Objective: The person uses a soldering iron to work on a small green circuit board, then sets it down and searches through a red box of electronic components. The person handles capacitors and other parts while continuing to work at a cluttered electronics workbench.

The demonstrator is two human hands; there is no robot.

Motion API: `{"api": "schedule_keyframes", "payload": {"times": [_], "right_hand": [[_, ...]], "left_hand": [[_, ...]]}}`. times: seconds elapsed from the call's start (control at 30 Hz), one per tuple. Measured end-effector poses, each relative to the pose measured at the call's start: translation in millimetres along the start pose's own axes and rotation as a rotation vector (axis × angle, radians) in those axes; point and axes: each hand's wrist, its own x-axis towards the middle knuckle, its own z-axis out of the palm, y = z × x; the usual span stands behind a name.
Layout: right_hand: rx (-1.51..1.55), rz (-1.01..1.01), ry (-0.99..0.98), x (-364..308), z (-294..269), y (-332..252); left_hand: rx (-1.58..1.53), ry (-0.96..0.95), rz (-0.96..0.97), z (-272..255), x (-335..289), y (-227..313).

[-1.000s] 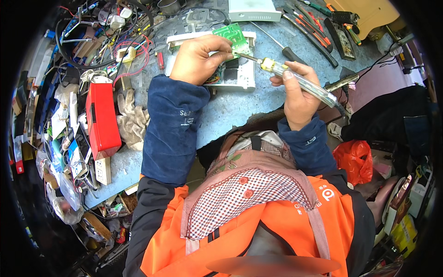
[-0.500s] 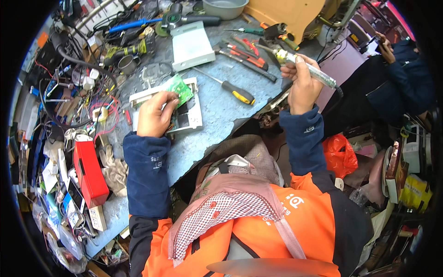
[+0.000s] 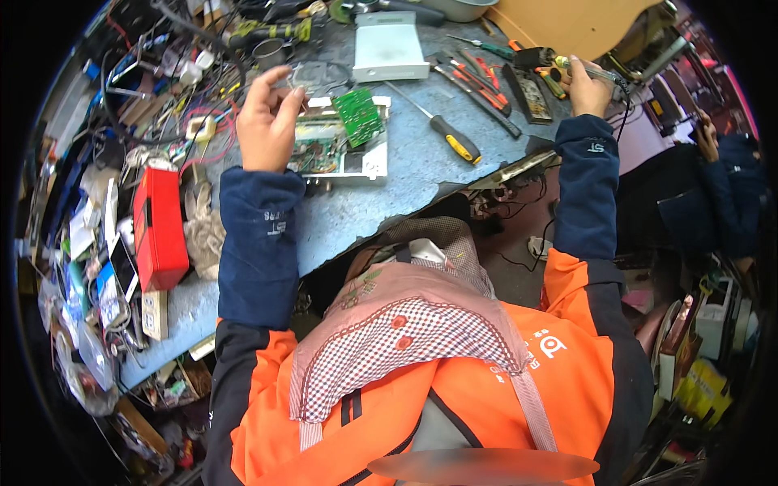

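Note:
My left hand [image 3: 267, 121] is raised over the left end of an opened white metal housing [image 3: 374, 162], its fingers apart and holding nothing. A green circuit board [image 3: 358, 116] lies tilted on the housing's right part, apart from my hand. Further left in the housing, a second board with components [image 3: 318, 154] shows. Out at the far right of the bench, my right hand [image 3: 589, 91] is closed around a soldering iron [image 3: 598, 73] with a clear handle and a cord. The iron's front end is beside a black holder [image 3: 535, 58]; its tip is hard to make out.
A yellow-black screwdriver [image 3: 456, 139] lies right of the housing. Behind are a white box-like cover [image 3: 391, 49], several cutters and pliers [image 3: 485, 81] and a dark narrow tray [image 3: 527, 95]. A red box [image 3: 160, 227] and cable clutter line the left. A person [image 3: 713, 186] is at right.
My left hand has let go of the green board and moved left; the board now lies on the housing. My right hand has carried the soldering iron away, towards the black holder.

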Motion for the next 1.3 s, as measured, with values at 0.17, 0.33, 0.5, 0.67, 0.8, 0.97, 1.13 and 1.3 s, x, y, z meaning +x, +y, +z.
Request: {"api": "schedule_keyframes", "payload": {"times": [0.17,0.33,0.5,0.67,0.8,0.97,1.13,1.3], "right_hand": [[0.404,0.472,-0.160,4,11,25],[0.677,0.590,-0.184,-69,30,0],[0.185,0.070,-0.613,-221,100,-90],[-0.434,-0.559,-0.639,-258,146,-109],[-0.621,-0.672,-0.660,-266,162,-111],[-0.435,-0.508,-0.676,-271,162,-113],[-0.226,-0.289,-0.690,-278,150,-112],[-0.031,-0.257,-0.656,-289,141,-106]], "left_hand": [[0.093,-0.001,-0.145,-24,7,0],[0.102,-0.015,-0.149,-17,2,2],[0.199,-0.050,-0.124,-18,2,-8],[0.145,-0.020,-0.148,-21,0,-11],[0.134,-0.027,-0.092,-22,0,-15],[0.283,0.002,-0.167,-22,-1,16],[0.215,0.032,-0.129,-19,1,13],[0.262,0.040,-0.130,-22,-1,18]]}}
